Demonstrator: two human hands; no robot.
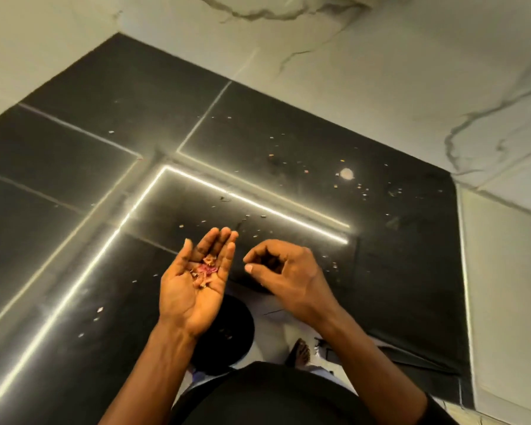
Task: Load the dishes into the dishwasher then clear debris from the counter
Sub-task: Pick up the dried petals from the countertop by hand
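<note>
My left hand (193, 280) is held palm up over the front of the black counter (74, 154), cupped around a small heap of pink and tan debris scraps (205, 269). Just to its right, my right hand (284, 271) hovers with fingers curled and fingertips pinched together; whether a scrap sits between them is too small to tell. More crumbs lie scattered on the counter, thickest around a pale round piece (346, 173) at the back right. No dishes or dishwasher are in view.
White marbled walls (365, 62) close the counter at the back and right. Bright light strips reflect across the glossy top. Below the front edge sit a round black bin (227, 332) and my foot (301, 352) on a pale floor.
</note>
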